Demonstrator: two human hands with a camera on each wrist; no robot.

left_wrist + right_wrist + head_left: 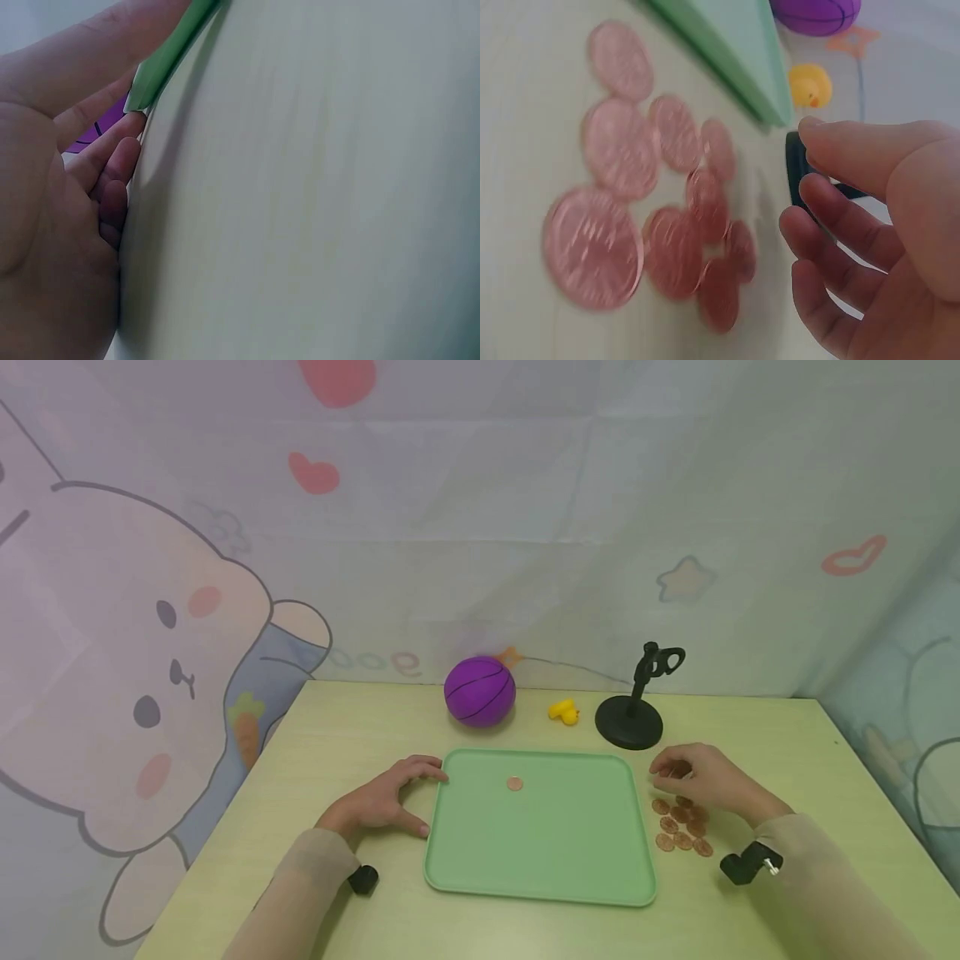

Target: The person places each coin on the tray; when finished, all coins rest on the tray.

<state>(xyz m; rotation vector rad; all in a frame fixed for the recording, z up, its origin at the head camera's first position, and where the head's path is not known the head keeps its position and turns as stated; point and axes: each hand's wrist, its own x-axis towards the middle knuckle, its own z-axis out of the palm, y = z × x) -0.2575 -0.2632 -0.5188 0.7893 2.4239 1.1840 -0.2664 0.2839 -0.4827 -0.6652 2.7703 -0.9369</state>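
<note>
A light green tray (540, 843) lies on the table with one copper-coloured coin (514, 783) on it, near the far side. My left hand (386, 797) touches the tray's left edge, thumb and fingers spread apart. Its palm and fingers (112, 157) show beside the green rim in the left wrist view. To the right of the tray lie several more copper-coloured coins (592, 247) in a loose cluster. Just above the table, my right hand (701, 777) hovers by the cluster's far end. Its fingers are loosely bent, with a gap below the thumb and nothing visible between them.
Behind the tray stand a purple ball (480, 692) with black lines, a small yellow rubber duck (564, 712) and a black stand (630, 722) with a round base. A printed cloth (480, 510) hangs along the table's back edge.
</note>
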